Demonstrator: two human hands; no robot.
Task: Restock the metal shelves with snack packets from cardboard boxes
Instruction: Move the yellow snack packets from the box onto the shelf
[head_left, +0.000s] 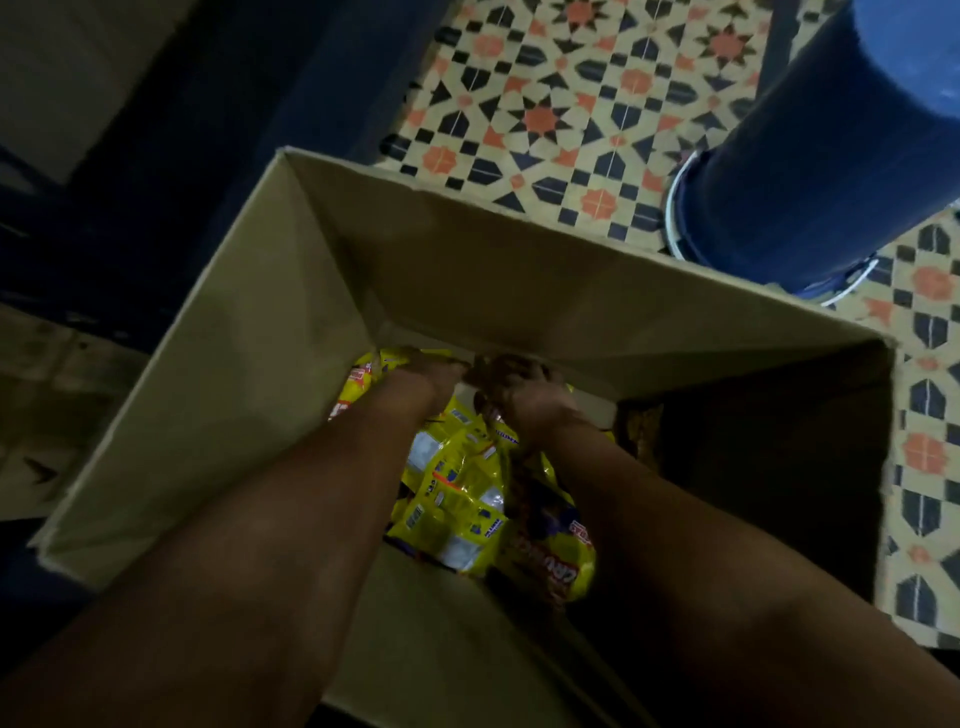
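Deep open box (467, 270) on patterned tile floor (571, 104), flaps up, walls tall, bottom in shadow on right side. Blue drum (831, 145) standing just beyond box, far right corner; dark shelf frame (156, 156) off to left, blurred, contents unreadable. Yellow packets (457, 499) heaped loose at box bottom, mostly left of centre, some face down. Both forearms reaching straight down inside. Left hand (431, 376) at far edge of heap, fingers hidden under packet tops, so cannot tell whether gripping or just resting. Right hand (524, 400) close beside left, fingers curled, seemingly pinching packet tops together, blur makes it uncertain. Likely step: gathering a bunch to lift out. Best done by pinching at sealed top edges, not bellies, to avoid crushing contents; scooping several at once with both hands pressed inward; lifting straight up clear of far wall and flaps before turning toward shelf. Risks: slick film slipping from grip, stragglers dropping back, forearm snagging near flap, dim light hiding leftovers in right corner.
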